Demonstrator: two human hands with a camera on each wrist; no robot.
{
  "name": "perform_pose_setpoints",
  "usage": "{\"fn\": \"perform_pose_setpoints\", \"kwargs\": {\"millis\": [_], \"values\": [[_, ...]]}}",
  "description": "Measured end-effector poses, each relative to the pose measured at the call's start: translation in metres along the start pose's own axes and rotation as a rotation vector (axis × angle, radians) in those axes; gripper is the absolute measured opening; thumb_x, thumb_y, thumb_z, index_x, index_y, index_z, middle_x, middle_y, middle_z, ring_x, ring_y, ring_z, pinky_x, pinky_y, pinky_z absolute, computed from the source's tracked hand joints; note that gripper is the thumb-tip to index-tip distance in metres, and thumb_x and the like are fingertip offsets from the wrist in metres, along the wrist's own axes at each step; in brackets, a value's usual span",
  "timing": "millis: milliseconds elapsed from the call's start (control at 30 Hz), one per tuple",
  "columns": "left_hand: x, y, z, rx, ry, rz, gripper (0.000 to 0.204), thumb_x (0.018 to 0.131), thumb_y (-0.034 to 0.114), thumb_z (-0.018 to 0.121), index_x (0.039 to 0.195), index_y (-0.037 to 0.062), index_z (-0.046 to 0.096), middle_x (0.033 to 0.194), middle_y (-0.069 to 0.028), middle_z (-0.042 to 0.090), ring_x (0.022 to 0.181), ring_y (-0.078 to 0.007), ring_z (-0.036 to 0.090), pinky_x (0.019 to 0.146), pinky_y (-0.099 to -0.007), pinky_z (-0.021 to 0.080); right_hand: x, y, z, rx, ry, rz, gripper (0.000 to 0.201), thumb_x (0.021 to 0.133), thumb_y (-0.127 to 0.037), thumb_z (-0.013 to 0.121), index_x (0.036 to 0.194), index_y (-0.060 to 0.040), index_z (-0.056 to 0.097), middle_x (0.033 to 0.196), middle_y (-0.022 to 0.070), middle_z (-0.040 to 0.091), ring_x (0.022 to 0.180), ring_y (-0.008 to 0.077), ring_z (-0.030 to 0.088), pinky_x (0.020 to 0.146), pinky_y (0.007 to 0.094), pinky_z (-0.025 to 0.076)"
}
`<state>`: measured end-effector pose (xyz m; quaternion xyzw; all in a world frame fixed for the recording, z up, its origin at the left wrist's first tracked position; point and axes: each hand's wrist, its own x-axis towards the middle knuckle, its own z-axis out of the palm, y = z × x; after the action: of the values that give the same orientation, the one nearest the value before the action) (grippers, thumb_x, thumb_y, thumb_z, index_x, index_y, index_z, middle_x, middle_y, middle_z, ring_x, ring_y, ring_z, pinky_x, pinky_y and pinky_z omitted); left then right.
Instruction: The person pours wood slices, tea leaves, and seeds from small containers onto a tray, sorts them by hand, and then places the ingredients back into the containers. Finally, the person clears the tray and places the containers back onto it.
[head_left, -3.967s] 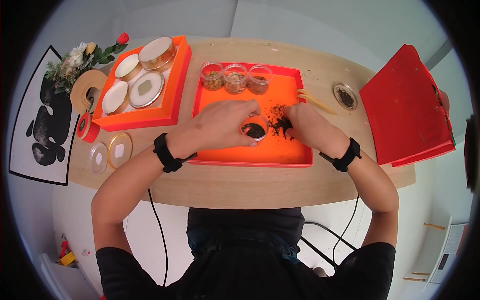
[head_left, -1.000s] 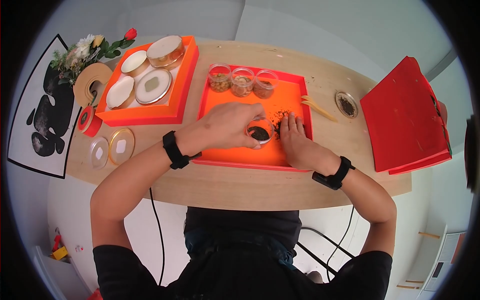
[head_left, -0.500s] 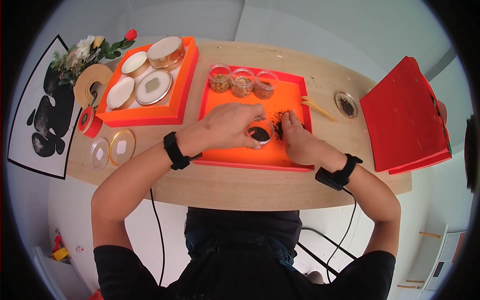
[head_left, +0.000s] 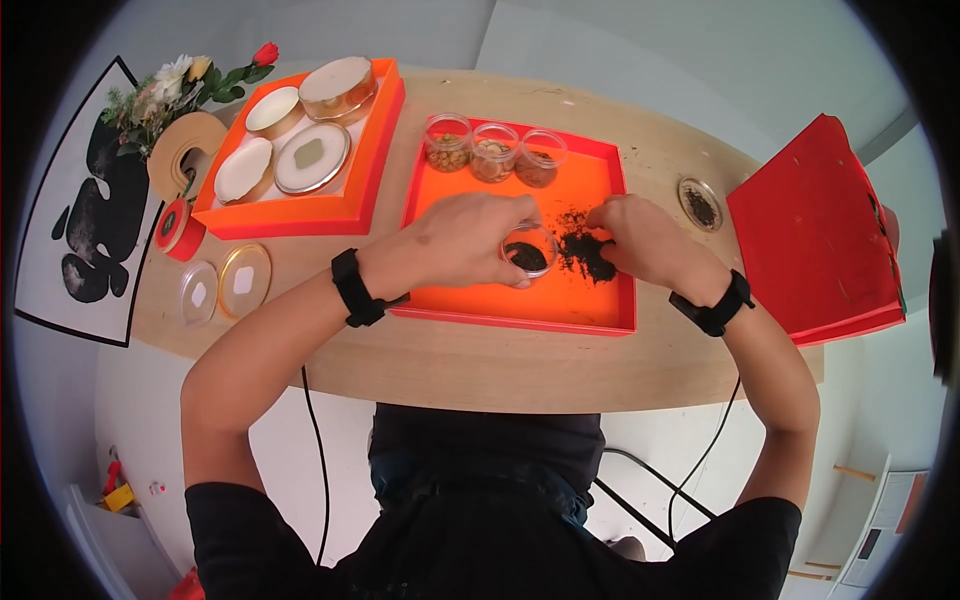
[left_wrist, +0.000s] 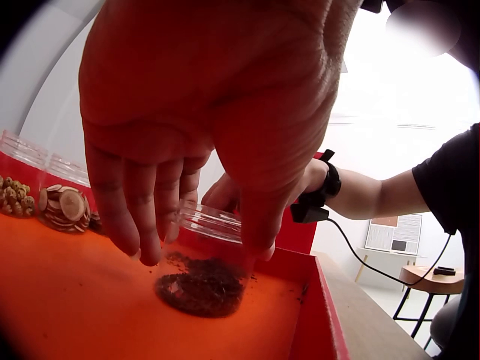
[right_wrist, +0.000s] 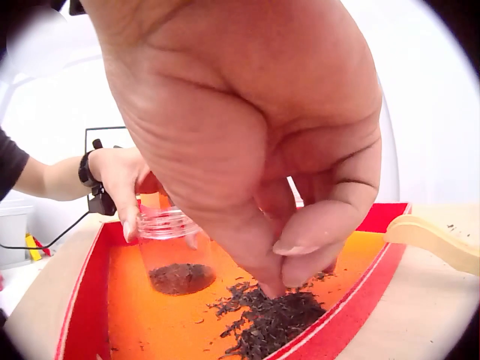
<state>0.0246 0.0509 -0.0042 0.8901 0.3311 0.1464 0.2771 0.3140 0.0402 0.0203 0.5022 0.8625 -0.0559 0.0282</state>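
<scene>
In the head view my left hand [head_left: 465, 240] grips a clear plastic jar [left_wrist: 206, 262] by its sides, fingers on one side and thumb on the other. Dark dried leaves, like loose tea, cover the bottom of this lidless jar. It stands upright in a shallow orange tray [head_left: 490, 307] with red walls. Just right of it lies a loose heap of the same leaves [right_wrist: 277, 322]. My right hand [head_left: 655, 240] reaches down over the heap, its thumb and fingertips pinched together in the leaves. How many leaves they hold is hidden.
Along the tray's far wall stand three open jars [head_left: 494, 155] of dried goods. To the right are a round dish [head_left: 700, 204] of dark bits, wooden tongs [right_wrist: 435, 241] and a red box [head_left: 810, 235]. An orange box [head_left: 383, 150] of canisters and two round lids [head_left: 243, 282] are left.
My right hand lay straight-fingered beside the heap, then turned on edge; now it has lifted and pinches into the leaves from the right. My left hand keeps holding the jar.
</scene>
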Motion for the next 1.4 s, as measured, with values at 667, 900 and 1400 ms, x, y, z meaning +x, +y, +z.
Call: {"fn": "perform_pose_setpoints", "kwargs": {"millis": [667,900,1400], "values": [[0.001,-0.002,0.002,0.004,-0.006,-0.005,0.062,0.086,0.033,0.094,0.133,0.0046,0.065,0.124,-0.0198,0.076,0.117,-0.0376,0.075,0.097,-0.0491,0.059,0.025,0.013,0.015,0.308,-0.143,0.050,0.029,0.084,0.003,0.085,0.109,0.0047,0.070,0.089,0.0168,0.077,0.083,0.0309,0.078,0.074,0.0405,0.062],[0.001,0.000,0.002,-0.002,-0.020,-0.026,0.062,0.086,0.032,0.094,0.133,0.0047,0.064,0.123,-0.0202,0.077,0.114,-0.0371,0.076,0.095,-0.0487,0.058,0.024,0.010,0.007,0.400,-0.120,0.064,0.016,0.088,0.007,0.076,0.104,0.0079,0.076,0.080,0.0132,0.076,0.070,0.0215,0.076,0.065,0.0352,0.060],[0.003,-0.005,0.006,0.022,0.046,0.066,0.063,0.087,0.037,0.093,0.130,0.0008,0.065,0.112,-0.0192,0.079,0.104,-0.0387,0.076,0.089,-0.0510,0.058,0.016,-0.055,-0.050,0.512,0.009,-0.108,0.015,0.092,-0.001,0.080,0.105,0.0053,0.078,0.087,0.0121,0.079,0.077,0.0184,0.076,0.072,0.0345,0.060]]}}
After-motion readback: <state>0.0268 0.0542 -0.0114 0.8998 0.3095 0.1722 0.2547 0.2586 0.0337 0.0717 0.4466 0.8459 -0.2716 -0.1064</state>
